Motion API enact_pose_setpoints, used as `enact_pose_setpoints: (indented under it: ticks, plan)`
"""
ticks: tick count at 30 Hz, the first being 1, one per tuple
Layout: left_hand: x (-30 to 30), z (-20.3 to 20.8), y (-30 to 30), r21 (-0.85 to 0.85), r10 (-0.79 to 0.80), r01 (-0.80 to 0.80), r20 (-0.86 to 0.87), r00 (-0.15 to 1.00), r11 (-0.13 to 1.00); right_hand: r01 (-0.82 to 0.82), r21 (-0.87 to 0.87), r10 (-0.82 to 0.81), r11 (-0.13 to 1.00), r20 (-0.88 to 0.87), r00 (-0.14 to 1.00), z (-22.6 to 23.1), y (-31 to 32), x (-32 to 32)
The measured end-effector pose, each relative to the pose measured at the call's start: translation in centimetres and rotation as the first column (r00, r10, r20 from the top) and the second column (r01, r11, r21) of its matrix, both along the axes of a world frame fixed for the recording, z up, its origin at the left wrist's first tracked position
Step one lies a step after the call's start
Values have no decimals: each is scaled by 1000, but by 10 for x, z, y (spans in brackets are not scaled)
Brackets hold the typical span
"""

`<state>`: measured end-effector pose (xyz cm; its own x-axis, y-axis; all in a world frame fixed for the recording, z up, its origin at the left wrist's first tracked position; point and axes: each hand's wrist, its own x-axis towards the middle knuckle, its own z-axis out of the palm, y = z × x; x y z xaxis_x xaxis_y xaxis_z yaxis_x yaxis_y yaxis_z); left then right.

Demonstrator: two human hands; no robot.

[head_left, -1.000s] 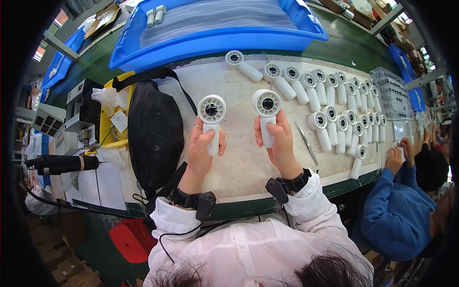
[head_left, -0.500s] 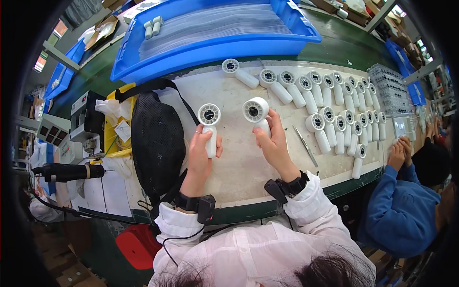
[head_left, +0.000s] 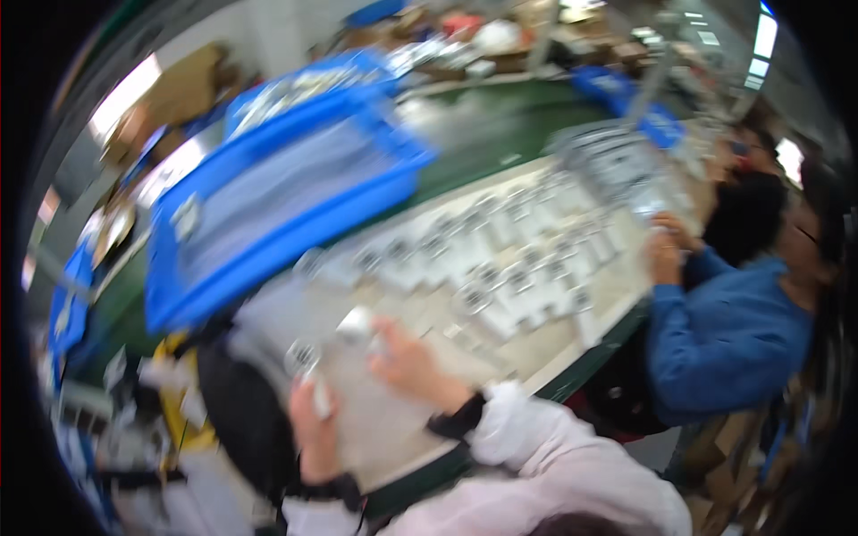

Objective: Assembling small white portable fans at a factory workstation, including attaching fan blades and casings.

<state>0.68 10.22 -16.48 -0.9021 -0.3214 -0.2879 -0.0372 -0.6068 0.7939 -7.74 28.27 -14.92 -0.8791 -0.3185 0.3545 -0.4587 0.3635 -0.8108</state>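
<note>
Bench (head_left: 384,438) is placed in front of blue tray (head_left: 295,246). Front-right of tray, approx. two rows of white fans (head_left: 474,299) are laid out; that much looks done, amt. left can't be told. In front of tray, L hand (head_left: 313,424) is closed round left fan (head_left: 302,357), R hand (head_left: 411,362) round right fan (head_left: 356,323) (blurry); neither's placed in rows.

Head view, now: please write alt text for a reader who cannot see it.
Blurred wide view: a person's left hand and right hand each hold a white fan over a worktable, near rows of similar fans. Beyond lies a blue tray; at right, a co-worker.
</note>
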Motion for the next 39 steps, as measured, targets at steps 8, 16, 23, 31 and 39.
enact_pose_setpoints:
  ticks: [8, 16, 23, 31, 39]
  plan:
    - [-1, 16, 12, -98, 25, -19, 65, 998, 995, -59, 44, 54, 997, 113, 992, 17, 9, 1]
    - [4, 17, 18, -326, 82, -46, 97, 992, 944, -86, 58, 80, 995, 87, 993, 13, 5, 3]
    - [-7, 19, 15, -959, 106, -137, -114, 988, 248, -40, -9, 40, 999, -74, 996, 20, 8, -9]
    - [4, 31, 12, -969, 92, -213, -225, 970, -125, -73, -15, 70, 997, -160, 985, 17, 2, -8]
    - [0, 28, 7, -821, 43, -544, -558, 828, -173, -16, 20, 22, 1000, -303, 953, 15, 8, -15]
